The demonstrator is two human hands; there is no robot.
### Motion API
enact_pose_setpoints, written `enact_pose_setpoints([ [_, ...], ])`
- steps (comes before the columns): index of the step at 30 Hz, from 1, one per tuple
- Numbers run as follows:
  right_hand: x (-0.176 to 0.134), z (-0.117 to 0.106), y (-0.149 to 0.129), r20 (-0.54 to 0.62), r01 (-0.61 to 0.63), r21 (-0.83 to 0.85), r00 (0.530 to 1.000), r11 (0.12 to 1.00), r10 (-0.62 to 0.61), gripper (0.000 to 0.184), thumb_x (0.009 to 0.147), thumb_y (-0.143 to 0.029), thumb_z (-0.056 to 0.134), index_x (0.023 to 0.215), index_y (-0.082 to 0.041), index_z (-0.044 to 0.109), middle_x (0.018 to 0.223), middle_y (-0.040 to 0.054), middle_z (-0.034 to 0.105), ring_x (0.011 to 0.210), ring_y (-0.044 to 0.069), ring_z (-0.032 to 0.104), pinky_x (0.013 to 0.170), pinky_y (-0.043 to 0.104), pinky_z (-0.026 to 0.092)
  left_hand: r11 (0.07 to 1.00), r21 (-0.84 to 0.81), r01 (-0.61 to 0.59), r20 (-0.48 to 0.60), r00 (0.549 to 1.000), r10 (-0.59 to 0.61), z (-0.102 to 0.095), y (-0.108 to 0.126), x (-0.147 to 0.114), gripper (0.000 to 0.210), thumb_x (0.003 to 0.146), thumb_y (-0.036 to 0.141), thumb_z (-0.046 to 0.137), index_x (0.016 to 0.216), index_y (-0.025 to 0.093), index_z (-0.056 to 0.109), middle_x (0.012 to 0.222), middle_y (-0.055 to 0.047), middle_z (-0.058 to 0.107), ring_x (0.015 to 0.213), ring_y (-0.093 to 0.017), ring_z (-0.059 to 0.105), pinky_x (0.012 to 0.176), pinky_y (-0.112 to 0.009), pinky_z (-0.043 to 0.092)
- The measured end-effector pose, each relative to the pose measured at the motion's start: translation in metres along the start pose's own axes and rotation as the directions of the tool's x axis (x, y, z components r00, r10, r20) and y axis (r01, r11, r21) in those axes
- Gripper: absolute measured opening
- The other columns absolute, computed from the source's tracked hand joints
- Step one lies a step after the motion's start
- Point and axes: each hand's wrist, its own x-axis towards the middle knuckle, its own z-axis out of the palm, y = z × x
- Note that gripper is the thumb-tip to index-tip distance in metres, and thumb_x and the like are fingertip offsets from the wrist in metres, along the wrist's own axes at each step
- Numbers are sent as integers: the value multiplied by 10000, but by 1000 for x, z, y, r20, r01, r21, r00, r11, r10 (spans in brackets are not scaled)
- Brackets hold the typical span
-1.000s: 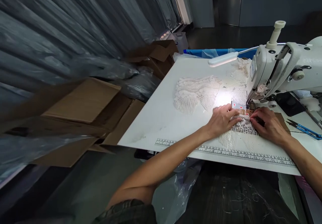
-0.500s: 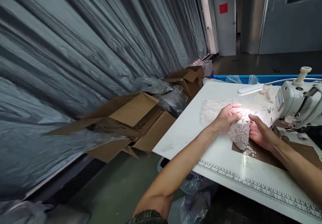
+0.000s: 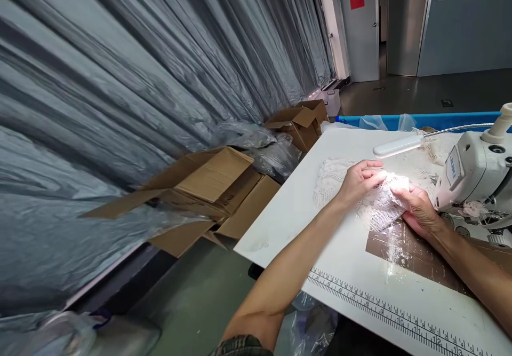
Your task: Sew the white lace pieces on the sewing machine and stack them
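Head view: left hand (image 3: 360, 181) and right hand (image 3: 421, 210) both grasp white openwork lace fabric (image 3: 382, 206), apparently held near the slim white lamp (image 3: 398, 146) for light.

Two bare hands (image 3: 360, 181), at least two white lace pieces (image 3: 382, 206), one white sewing machine (image 3: 466, 172), one slim white lamp (image 3: 398, 146), one white worktop (image 3: 288, 233).

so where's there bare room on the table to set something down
Widest: the white table between its left edge, the flat lace and the left forearm. Narrower: the strip between the brown sheet and printed ruler. Crowded: around the left hand, right hand, held lace and sewing machine.
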Motion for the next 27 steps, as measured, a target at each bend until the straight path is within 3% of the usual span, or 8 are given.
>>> enact_pose_setpoints([
  [15, -3, -2, 1, 82, -38, -106, 996, 994, 47, 418, 520, -523, 851, 796, -251, 692, 719, 21, 722, 834, 291, 687, 734, 410, 555, 999, 26, -41, 10, 999, 41, -1, -6, -8, 302, 723, 190, 743, 1007, 139, 654, 669, 21, 675, 608, -101, 610, 639, -218, 474],
  [21, -5, -4, 0, 85, -42, -132, 995, 990, 54, 355, 540, -513, 852, 655, -267, 623, 661, 12, 695, 738, 263, 677, 691, 403, 560, 994, 74, -77, 0, 997, 77, -2, -5, -10, 309, 751, 177, 732, 1045, 134, 645, 674, 24, 667, 589, -83, 571, 611, -204, 451],
  [27, -1, -11, 5, 28, 10, -163, 1000, 987, -6, 297, 581, -460, 811, 663, -273, 596, 627, -7, 660, 628, 229, 624, 594, 381, 528, 991, 106, -79, 67, 995, 72, -6, -9, -5, 286, 822, 168, 689, 1103, 137, 643, 676, 22, 661, 601, -90, 603, 609, -206, 479],
])
